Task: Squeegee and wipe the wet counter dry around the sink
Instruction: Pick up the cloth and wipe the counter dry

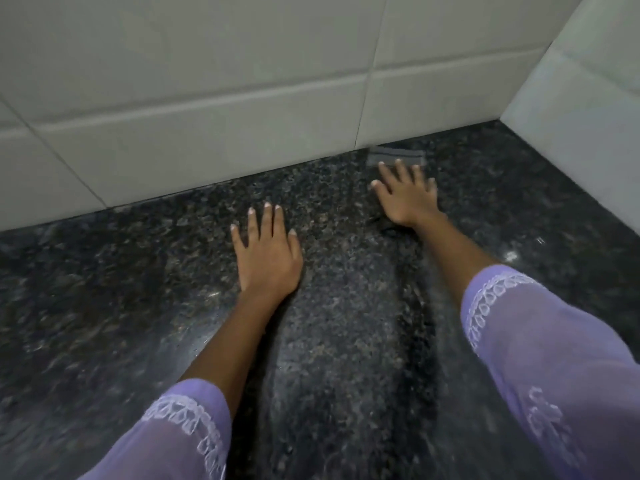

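On the dark speckled counter (pixel 346 341), the right hand (pixel 407 195) presses spread, straight fingers on a grey cloth (pixel 396 156), a blurred strip lying left-to-right along the far tiled wall (pixel 207 98). Nearer and further left, the left hand (pixel 266 252) rests flat, holding nothing.

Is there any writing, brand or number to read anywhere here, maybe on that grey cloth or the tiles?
None can be read.
Grey cloth under the right hand: a dark stripe only, blurred.
White wall tiles: plain.
Speckled dark granite counter: no markings.
Lilac sleeves: white embroidery, no letters.
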